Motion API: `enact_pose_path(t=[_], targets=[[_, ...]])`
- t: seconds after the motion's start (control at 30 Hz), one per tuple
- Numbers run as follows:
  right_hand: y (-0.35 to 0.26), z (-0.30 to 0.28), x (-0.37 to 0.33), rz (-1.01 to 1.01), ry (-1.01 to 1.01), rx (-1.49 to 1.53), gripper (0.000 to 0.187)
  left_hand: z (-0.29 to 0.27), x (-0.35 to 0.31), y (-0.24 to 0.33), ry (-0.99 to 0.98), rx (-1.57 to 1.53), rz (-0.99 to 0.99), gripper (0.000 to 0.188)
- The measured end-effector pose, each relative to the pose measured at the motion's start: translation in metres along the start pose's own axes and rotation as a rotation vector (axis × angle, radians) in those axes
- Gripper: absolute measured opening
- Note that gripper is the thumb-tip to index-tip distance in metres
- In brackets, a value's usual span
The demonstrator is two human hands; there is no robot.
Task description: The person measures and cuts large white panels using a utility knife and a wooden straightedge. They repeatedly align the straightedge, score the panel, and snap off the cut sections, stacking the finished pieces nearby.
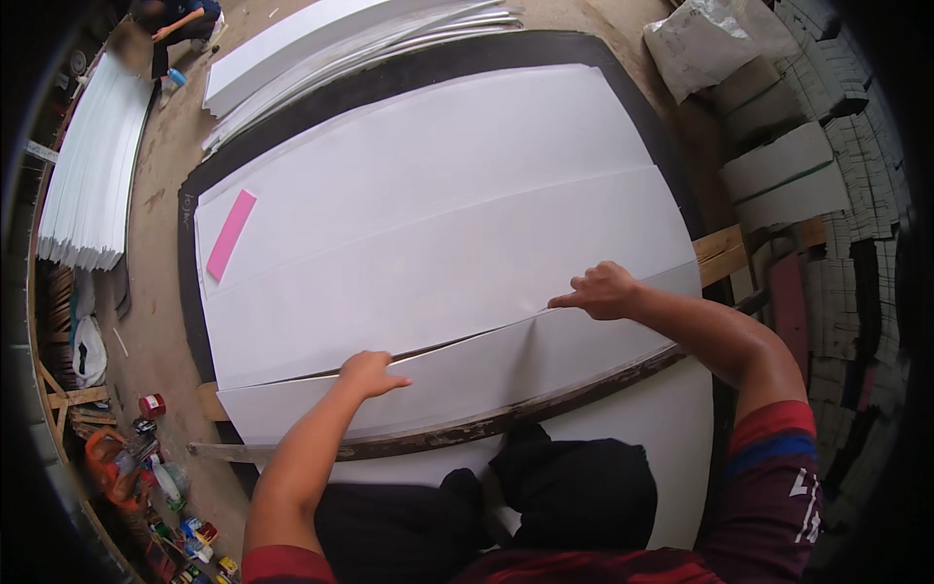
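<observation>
The person is leaning over a big white sheet (438, 204) that is lying flat on a dark mat (637, 92) on the floor, with a narrower white strip (467, 375) running along the sheet's near edge. The left hand (368, 374) is resting palm down where strip and sheet meet, its fingers stretched out together and pressing flat, clamped on nothing. The right hand (603, 290) is sitting further along the same seam, fingers curled with the tips pinching or pressing at the strip's edge; whether it is actually gripping the edge cannot be told. A long, worn dark straightedge (545, 404) is lying along the strip's near side, just beside it. A pink slip (232, 234) is lying on the far left part of the sheet, well apart from both hands. Stacks of white panels (92, 165) are lying to the left, and small cans and bottles (161, 467) are standing at the lower left.
</observation>
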State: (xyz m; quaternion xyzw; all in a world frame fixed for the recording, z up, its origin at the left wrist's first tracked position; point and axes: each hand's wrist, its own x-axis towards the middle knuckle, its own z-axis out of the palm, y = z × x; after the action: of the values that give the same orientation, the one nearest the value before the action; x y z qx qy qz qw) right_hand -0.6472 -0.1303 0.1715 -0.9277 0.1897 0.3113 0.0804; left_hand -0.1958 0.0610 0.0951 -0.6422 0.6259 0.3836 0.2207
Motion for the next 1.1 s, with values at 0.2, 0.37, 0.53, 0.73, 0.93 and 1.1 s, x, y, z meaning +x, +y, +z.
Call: enact_pose_path(t=[0.2, 0.37, 0.53, 0.73, 0.93, 1.1], targets=[[0.002, -0.060, -0.052, 0.197, 0.024, -0.056, 0.027, -0.012, 0.077, 0.138, -0.127, 0.020, 0.239, 0.091], [-0.014, -0.057, -0.059, 0.186, 0.144, 0.071, 0.021, 0.010, 0.084, 0.217, 0.139, -0.206, 0.124, 0.082], [-0.018, -0.006, -0.021, 0.060, 0.162, 0.176, 0.036, 0.056, 0.064, 0.232, 0.549, -0.311, -0.008, 0.052], [-0.012, 0.035, -0.003, -0.056, 0.261, 0.193, 0.047, 0.062, 0.055, 0.238, 0.766, -0.307, -0.019, 0.049], [-0.005, 0.049, -0.002, -0.082, 0.252, 0.180, 0.046, 0.057, 0.049, 0.237, 0.768, -0.300, -0.019, 0.048], [-0.013, 0.051, -0.001, -0.108, 0.330, 0.144, 0.043, 0.051, 0.043, 0.239, 0.741, -0.287, -0.038, 0.050]])
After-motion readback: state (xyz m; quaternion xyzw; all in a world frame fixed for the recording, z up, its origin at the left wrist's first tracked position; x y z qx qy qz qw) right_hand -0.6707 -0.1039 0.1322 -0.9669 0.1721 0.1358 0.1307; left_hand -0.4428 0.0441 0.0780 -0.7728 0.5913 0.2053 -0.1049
